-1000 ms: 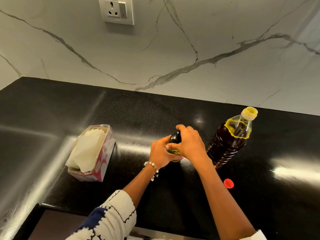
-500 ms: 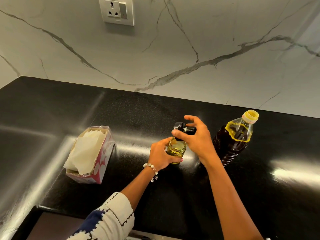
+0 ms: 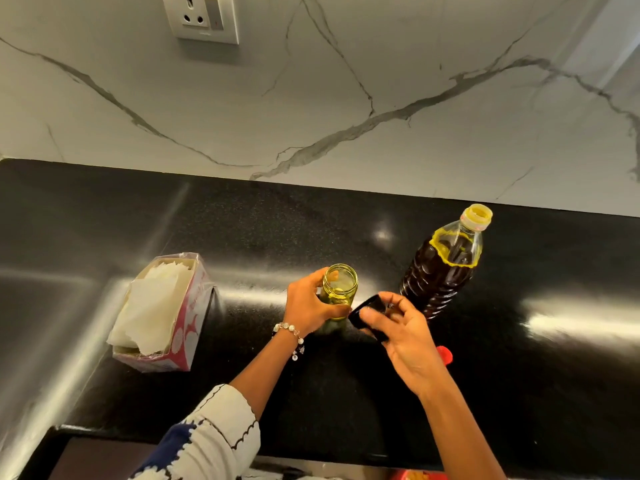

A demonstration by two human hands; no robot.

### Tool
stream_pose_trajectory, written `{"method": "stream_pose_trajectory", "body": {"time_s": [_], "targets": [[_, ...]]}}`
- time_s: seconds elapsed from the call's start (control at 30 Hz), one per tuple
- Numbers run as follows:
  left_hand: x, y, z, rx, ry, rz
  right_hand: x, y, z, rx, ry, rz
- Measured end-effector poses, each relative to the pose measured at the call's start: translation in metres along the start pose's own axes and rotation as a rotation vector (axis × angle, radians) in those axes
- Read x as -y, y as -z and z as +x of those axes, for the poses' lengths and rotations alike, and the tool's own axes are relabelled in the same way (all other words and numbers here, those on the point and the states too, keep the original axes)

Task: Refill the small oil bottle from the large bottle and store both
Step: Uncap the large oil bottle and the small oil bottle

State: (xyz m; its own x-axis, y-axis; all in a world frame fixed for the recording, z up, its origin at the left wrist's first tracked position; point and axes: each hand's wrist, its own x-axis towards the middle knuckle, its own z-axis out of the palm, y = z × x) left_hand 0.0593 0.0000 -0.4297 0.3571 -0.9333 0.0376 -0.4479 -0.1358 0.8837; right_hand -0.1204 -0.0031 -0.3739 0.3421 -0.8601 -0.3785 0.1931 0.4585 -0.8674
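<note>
The small glass oil bottle (image 3: 340,285) stands uncapped on the black counter (image 3: 519,393), a little yellow oil at its bottom. My left hand (image 3: 308,306) grips its side. My right hand (image 3: 401,336) holds the bottle's black cap (image 3: 369,315) just right of the bottle and nearer to me. The large plastic bottle (image 3: 443,268) of dark oil stands upright to the right, its yellow neck open. Its red cap (image 3: 446,355) lies on the counter, partly hidden behind my right hand.
An opened tissue box (image 3: 162,313) sits on the counter at the left. A marble backsplash rises behind, with a wall socket (image 3: 201,17) at the top. The counter's front edge runs along the bottom of the view.
My right hand twisted the black cap off the small bottle, lifted it, then brought it down and to the right toward me. The left hand kept its grip on the bottle.
</note>
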Motion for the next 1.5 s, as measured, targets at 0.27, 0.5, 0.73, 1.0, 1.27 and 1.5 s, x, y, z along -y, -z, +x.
{"method": "stream_pose_trajectory", "body": {"time_s": [0.27,0.5,0.73,1.0,1.27,1.5], "targets": [[-0.007,0.000,-0.005,0.004,0.066,-0.009,-0.044,0.025,-0.005,-0.216,0.318,-0.746],[-0.012,-0.004,-0.008,-0.024,0.085,-0.008,-0.059,0.031,-0.009,-0.221,0.374,-0.810],[-0.013,-0.006,-0.011,-0.042,0.086,-0.012,-0.059,0.033,-0.005,-0.163,0.400,-0.842],[-0.010,-0.007,-0.011,-0.044,0.099,-0.017,-0.059,0.042,-0.003,-0.144,0.414,-0.820],[-0.008,-0.009,-0.011,-0.055,0.108,-0.036,-0.002,0.047,-0.019,-0.517,0.788,-0.555],[-0.012,-0.012,-0.013,-0.068,0.121,-0.029,0.041,0.066,0.019,-0.334,0.663,-0.548]]}}
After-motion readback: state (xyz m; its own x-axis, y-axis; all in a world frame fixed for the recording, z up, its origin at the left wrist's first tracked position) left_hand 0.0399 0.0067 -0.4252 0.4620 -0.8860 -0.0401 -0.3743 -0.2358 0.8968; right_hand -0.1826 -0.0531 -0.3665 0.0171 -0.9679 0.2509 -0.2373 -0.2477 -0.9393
